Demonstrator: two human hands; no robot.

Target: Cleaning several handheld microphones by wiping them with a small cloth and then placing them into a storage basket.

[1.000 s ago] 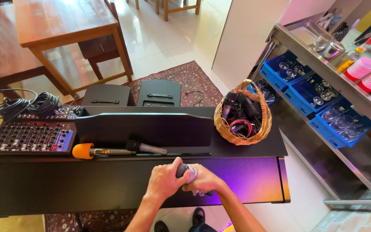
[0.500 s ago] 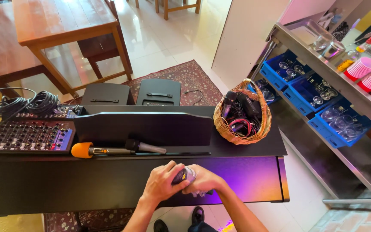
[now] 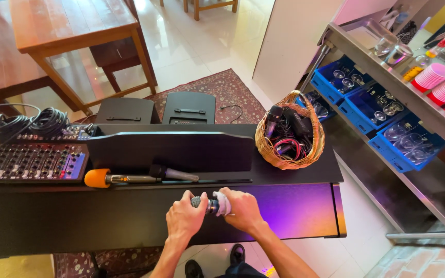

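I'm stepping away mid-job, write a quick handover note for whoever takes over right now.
Left hand: closed around the handheld microphone, mesh head showing between thumb and fingers.
Right hand: presses a white cloth against the microphone's body.
Both hands are above the front edge of the black desk.
On the desk: a microphone with an orange windscreen and a grey-headed microphone lying in line, a mixer at left, a wicker basket of microphones and cables at right.
Done: cloth is on the held microphone.
Left: apparently the other microphones; none is in hand.
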